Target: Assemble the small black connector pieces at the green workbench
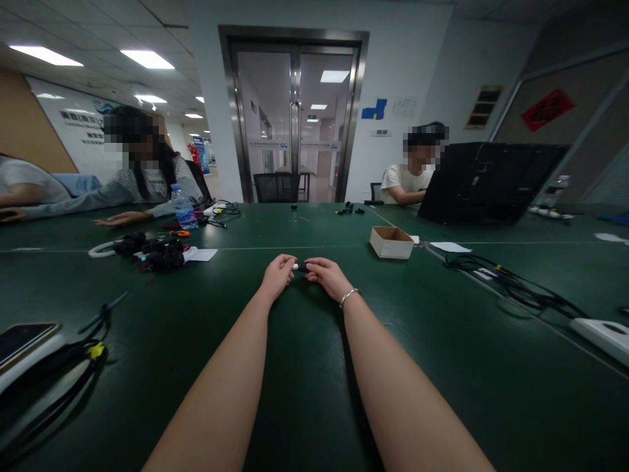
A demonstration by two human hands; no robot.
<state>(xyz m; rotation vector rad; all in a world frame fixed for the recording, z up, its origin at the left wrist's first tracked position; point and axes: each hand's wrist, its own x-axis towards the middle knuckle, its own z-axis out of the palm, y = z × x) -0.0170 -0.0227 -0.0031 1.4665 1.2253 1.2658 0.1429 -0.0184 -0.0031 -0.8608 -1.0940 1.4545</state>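
Observation:
A small dark object (303, 267) with a short silvery end is held between my two hands, just above the green table (304, 367). My left hand (279, 275) pinches its silvery end on the left. On the right, the fingers of my right hand (328, 274) close on its black part; a silver bangle is on that wrist. The object is too small to make out further, and fingertips cover parts of it.
An open box (392, 244) stands right of my hands. Black cables (521, 285) and a power strip (602, 334) lie farther right. Black items (164, 254), a bottle (183, 208) and a phone (27, 341) are left. A monitor (491, 180) and seated people line the far side.

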